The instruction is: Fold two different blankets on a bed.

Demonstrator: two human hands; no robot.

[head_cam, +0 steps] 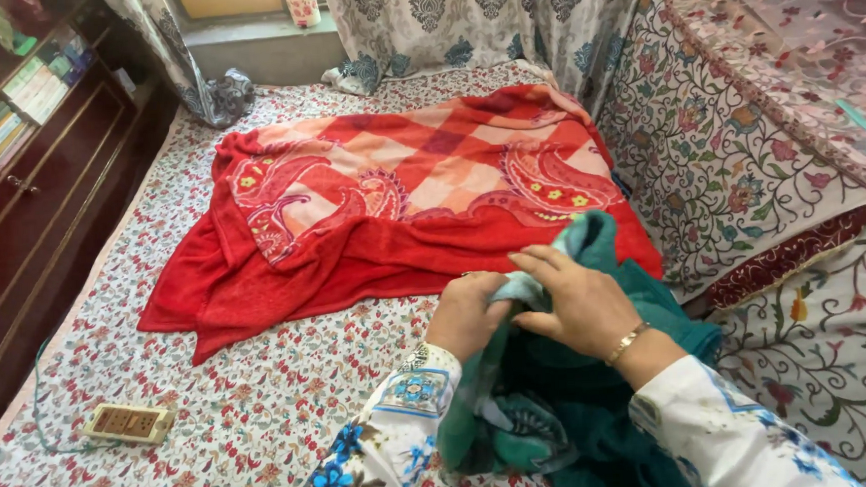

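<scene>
Lower right of the frame: left hand (pixel 468 314) and right hand (pixel 574 300), fingers curled, both grip a teal cloth (pixel 560 405) just below a red blanket (pixel 401 191).

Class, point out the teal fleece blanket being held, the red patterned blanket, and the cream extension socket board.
Teal fleece blanket (pixel 591 240), head view, raised top fold.
Red patterned blanket (pixel 419 170), head view, checked centre.
Cream extension socket board (pixel 126 424), head view, top face.

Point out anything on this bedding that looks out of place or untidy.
The red blanket lies rumpled and skewed across the floral sheet, its lower edge bunched. A power strip sits on the sheet, its cord trailing left. Both hands, left and right, grip a teal blanket.
</scene>
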